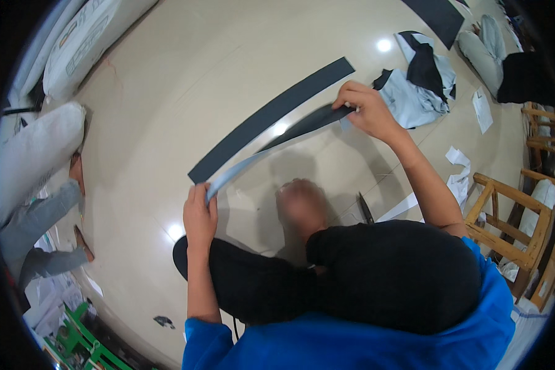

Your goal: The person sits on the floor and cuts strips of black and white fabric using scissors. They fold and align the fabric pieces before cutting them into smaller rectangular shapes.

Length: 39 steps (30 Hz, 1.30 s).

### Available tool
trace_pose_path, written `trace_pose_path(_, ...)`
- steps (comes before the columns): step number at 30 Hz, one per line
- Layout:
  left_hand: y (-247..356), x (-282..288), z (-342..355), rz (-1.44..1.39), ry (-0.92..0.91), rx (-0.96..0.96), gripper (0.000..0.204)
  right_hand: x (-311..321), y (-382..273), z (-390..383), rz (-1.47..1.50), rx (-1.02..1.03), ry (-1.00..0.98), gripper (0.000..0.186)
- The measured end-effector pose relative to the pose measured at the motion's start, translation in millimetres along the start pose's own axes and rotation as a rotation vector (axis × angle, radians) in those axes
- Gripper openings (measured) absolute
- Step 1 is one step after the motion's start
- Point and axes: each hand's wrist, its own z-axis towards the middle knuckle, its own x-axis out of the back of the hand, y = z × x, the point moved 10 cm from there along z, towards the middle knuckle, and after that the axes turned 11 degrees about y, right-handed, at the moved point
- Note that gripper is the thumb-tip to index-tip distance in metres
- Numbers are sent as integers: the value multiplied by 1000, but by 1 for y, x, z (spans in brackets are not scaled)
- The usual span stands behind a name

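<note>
Between my hands stretches a long narrow strip point(302, 131), dark on one face and pale grey-blue on the other, twisted partway along. My left hand point(200, 216) pinches its near-left end. Up at the far-right end, my right hand point(365, 110) grips the strip with fingers and thumb. A second dark grey strip point(271, 118) lies flat on the tiled floor just beyond the held one, roughly parallel to it. Below the held strip, my bare foot point(302, 200) rests on the floor.
Crumpled black and pale blue pieces point(419, 86) lie at the right. A dark pointed tool point(365, 208) and white scraps point(457, 172) are near my right knee. Wooden stools point(512, 216) stand at right. Other people's legs point(49, 209) and large white sacks point(89, 46) are at left.
</note>
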Motion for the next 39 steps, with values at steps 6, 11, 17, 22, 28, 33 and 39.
trace_pose_path(6,-19,-33,-17,164,-116,-86,20,-22,27,-45,-212,222,92,28)
trace_pose_path(11,-52,-54,-44,206,-336,-34,17,-23,60,-71,-48,11,15,20)
trace_pose_path(17,-82,-40,-36,71,-59,252,24,-10,90,-44,-45,-211,202,25)
trace_pose_path(22,-87,-61,-37,171,-197,270,34,-64,81,-18,-90,-170,103,29)
trace_pose_path(28,-96,-68,-47,10,-303,363,25,-79,86,-13,-52,-226,56,20)
trace_pose_path(33,-88,-57,-36,-232,-247,427,17,-54,130,-40,204,-622,130,19)
trace_pose_path(39,-76,-63,-19,-394,-117,366,25,-5,147,-55,-98,-774,290,33)
